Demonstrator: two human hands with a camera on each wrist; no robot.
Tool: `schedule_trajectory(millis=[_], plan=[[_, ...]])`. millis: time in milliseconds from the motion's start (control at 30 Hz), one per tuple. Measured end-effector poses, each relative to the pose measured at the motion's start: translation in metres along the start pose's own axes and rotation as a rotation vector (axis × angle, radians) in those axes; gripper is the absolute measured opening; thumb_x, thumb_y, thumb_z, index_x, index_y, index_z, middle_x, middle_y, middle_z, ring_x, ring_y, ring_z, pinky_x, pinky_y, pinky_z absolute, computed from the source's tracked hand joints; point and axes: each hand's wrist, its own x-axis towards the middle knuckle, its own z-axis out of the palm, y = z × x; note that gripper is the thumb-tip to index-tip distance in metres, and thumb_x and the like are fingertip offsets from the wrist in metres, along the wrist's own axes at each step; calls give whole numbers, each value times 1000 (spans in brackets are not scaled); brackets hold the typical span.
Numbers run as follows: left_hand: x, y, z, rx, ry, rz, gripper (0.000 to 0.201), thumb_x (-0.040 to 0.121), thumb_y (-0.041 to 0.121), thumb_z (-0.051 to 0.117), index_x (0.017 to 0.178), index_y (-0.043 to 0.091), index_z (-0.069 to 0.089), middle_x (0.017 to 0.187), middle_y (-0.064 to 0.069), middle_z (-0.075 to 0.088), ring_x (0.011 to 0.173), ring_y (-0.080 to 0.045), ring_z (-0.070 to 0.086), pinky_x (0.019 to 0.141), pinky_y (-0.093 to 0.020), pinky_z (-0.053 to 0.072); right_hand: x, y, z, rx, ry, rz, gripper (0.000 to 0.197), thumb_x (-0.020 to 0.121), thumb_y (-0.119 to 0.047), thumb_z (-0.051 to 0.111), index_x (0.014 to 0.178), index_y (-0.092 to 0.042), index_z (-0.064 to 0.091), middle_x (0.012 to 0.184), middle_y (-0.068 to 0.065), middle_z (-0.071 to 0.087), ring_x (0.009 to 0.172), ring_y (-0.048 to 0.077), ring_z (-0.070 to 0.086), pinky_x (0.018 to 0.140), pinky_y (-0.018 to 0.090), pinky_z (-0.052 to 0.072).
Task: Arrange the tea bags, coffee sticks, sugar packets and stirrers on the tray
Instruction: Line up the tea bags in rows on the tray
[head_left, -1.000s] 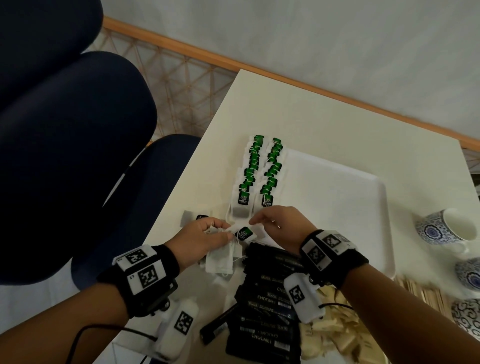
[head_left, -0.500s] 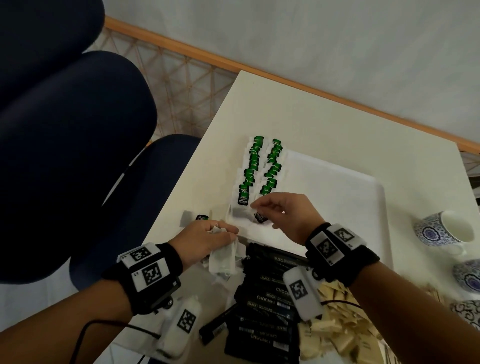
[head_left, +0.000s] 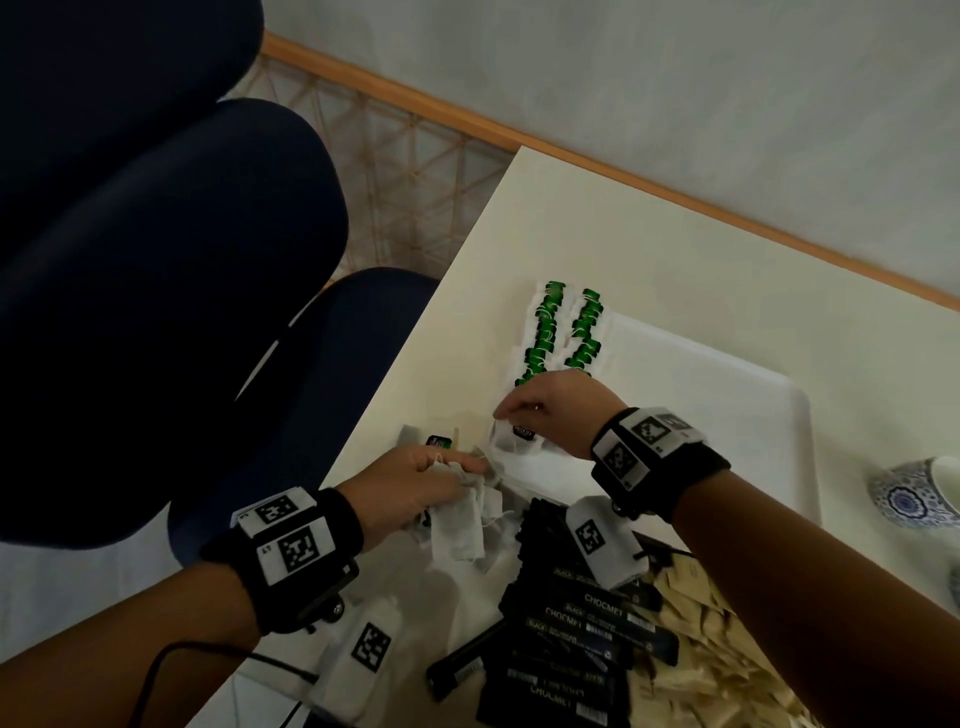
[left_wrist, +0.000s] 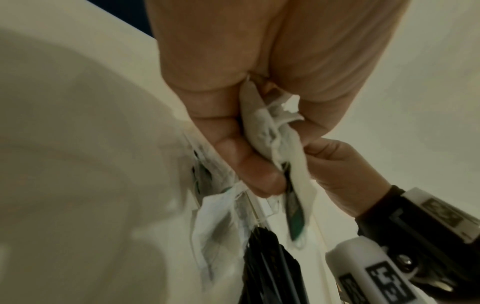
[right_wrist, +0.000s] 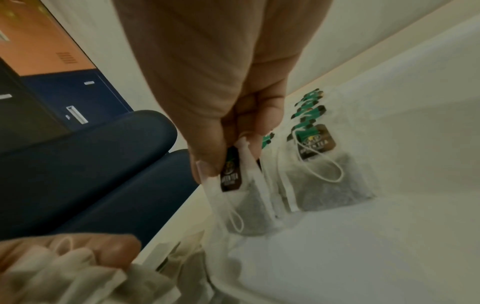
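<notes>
- White tray (head_left: 753, 395): my right hand (head_left: 558, 410) pinches a tea bag (right_wrist: 244, 197) at its near-left corner.
- My left hand (head_left: 410, 486) grips bunched tea bags (head_left: 460, 525) over the desk (head_left: 623, 228).

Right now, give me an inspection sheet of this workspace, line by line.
Surface: cream table, white plastic tray on it.
Job's things: two rows of green-tagged tea bags on the tray's left side; black coffee sticks and beige sugar packets piled off the tray.
Clutter: blue-patterned cup.
Hands: left hand grips a bunch of tea bags; right hand pinches one tea bag by the tray's near left corner.
Cables: black cable at the left wrist.
Surroundings: navy chairs, white wall.
</notes>
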Motion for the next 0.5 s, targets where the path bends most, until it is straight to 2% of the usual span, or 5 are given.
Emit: schedule_trajectory(millis=[167,267,333,433,500], plan=[[-2,5,-3,-5,-10,11,43,91,3,52,81,36,77,112,-3,69,97,-24,64,93,-54,46,13,-2,2,-77,5,10,26,95,-22,50,114,-27,67,107,-4,67,95,13,61,86,34,50],[-4,9,-1,-39,-18,10,29,88,15,58,82,34,78,117,-10,67,99,-29,62,97,-58,41,10,2,6,-60,158,-4,22,93,-28,56,113,-27,65,99,-6,59,91,11,54,83,33,49],[-3,10,1,-80,-21,11,20,81,23,60,87,28,78,114,-14,67,98,-32,62,96,-57,43,1,-1,7,36,305,-76,15,90,-28,61,103,-26,68,90,-9,57,83,8,52,75,29,47],[6,6,3,-119,3,-17,24,94,13,53,90,20,76,88,-10,71,76,-21,64,68,-38,50,-26,-20,9,136,254,-187,11,83,-35,70,90,-28,70,84,-14,56,76,1,50,67,20,43],[9,7,6,-127,-6,-26,28,97,10,46,90,16,73,72,-3,70,60,-13,62,53,-25,46,-45,-31,18,115,136,-268,27,73,-48,75,91,-31,66,89,-16,56,82,1,51,70,21,46]])
